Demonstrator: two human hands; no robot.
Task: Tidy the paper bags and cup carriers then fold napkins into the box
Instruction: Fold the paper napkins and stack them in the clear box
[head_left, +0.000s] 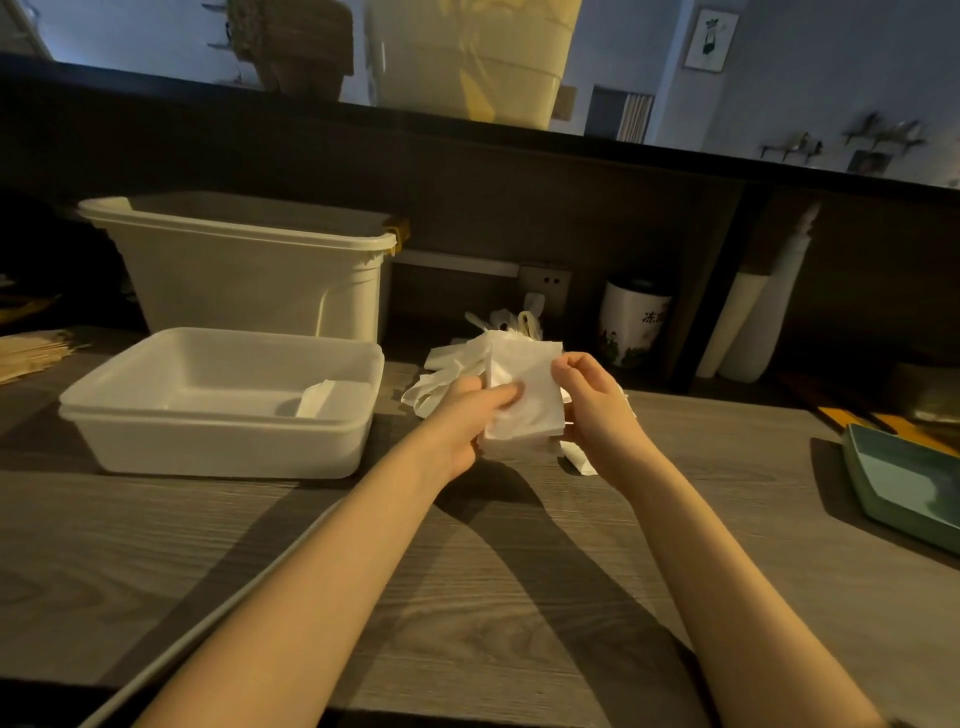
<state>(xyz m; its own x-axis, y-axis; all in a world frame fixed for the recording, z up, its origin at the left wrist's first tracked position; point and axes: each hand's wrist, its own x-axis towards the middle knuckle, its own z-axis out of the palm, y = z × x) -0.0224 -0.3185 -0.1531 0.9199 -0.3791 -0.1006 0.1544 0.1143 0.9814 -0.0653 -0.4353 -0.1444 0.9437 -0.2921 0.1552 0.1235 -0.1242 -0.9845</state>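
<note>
A white napkin is held up over the wooden counter between both hands. My left hand grips its lower left part with the thumb on the front. My right hand pinches its upper right corner. Behind and beneath it lies a loose pile of white napkins. To the left stands a shallow white box with one folded napkin lying in its right end. A stack of brown paper bags lies at the far left edge.
A tall cream bin stands behind the box. A white canister with dark print and white rolls stand against the back wall. A green tray sits at the right edge. A wall socket is behind the napkins.
</note>
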